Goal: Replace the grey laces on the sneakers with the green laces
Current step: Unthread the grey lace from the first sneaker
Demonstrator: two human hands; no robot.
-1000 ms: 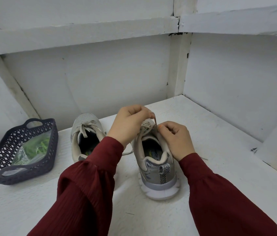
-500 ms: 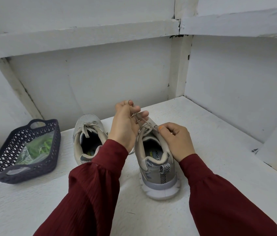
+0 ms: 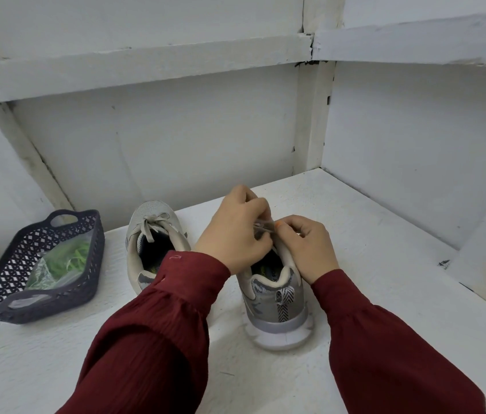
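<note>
The grey lace (image 3: 263, 229) sits at the top of the right sneaker (image 3: 277, 297), stretched in thin strands between two hands just above the shoe's tongue. The left hand (image 3: 232, 234) comes in from the left with its fingers curled, pinching the lace at the far side of the shoe's opening. The right hand (image 3: 310, 249) meets it from the right, thumb and forefinger nipped on the same lace, so both hands are grasping it and nearly touch. This sneaker stands upright on its sole, heel toward the near edge and toe pointing away, with its striped heel tab in plain view. Just beside it on the left stands the left sneaker (image 3: 152, 255), facing the same way, with its grey lace tied in a bow (image 3: 153, 224); a dark red sleeve (image 3: 161, 339) covers its near part. Well apart, farther left, a dark lattice basket (image 3: 35, 312) holds a clear plastic bag (image 3: 41, 276) with the green laces (image 3: 70, 258) inside. Everything rests on a white painted surface (image 3: 385, 294) that meets white walls at the far side and on the right.
</note>
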